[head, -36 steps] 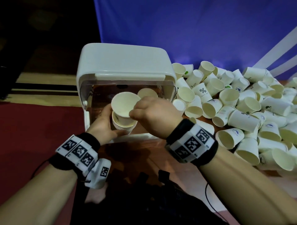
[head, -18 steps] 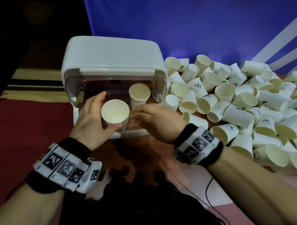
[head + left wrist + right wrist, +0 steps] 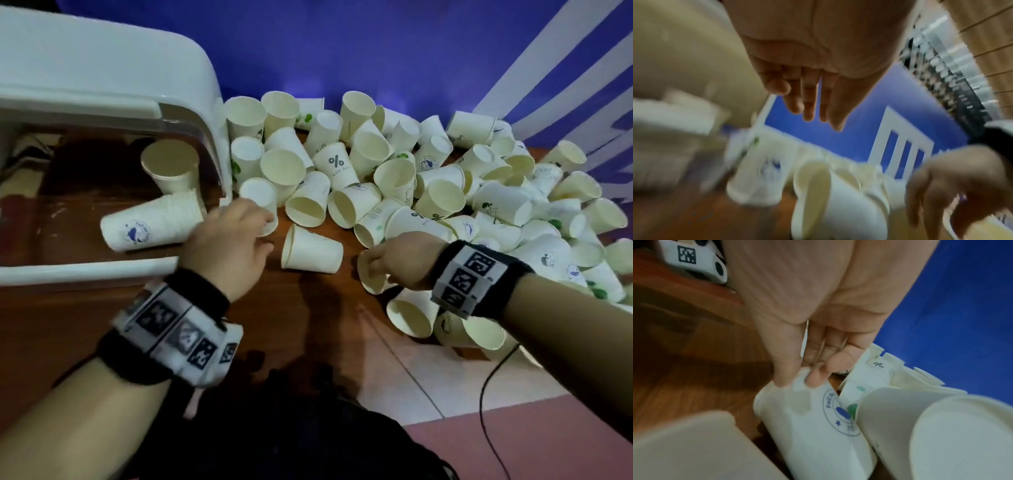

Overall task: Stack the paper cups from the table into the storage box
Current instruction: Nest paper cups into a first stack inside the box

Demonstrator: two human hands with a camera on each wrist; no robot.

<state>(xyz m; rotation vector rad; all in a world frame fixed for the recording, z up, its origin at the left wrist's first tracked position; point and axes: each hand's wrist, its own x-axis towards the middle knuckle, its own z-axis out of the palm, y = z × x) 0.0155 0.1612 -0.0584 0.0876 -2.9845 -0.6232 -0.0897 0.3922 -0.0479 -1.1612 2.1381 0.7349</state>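
The white storage box (image 3: 102,85) stands open-fronted at the left. Inside it, a stack of paper cups (image 3: 154,226) lies on its side, and another cup stack (image 3: 171,168) stands upright behind it. My left hand (image 3: 269,233) hovers by the box's right front corner with straight fingers (image 3: 807,105) and holds nothing. It is close to a single cup (image 3: 260,198). My right hand (image 3: 373,270) pinches a paper cup (image 3: 818,418) with a round blue logo at its end, at the near edge of the pile. A loose cup (image 3: 311,251) lies between my hands.
A big heap of paper cups (image 3: 445,192) covers the right half of the wooden table (image 3: 308,325), back to a blue backdrop (image 3: 376,51). More cups (image 3: 411,315) lie under my right wrist. A black cable (image 3: 486,411) runs along the floor at the lower right.
My left hand let go of the cup stack, which now lies on its side in the box. Both hands moved right to the pile, and my right hand took hold of a cup.
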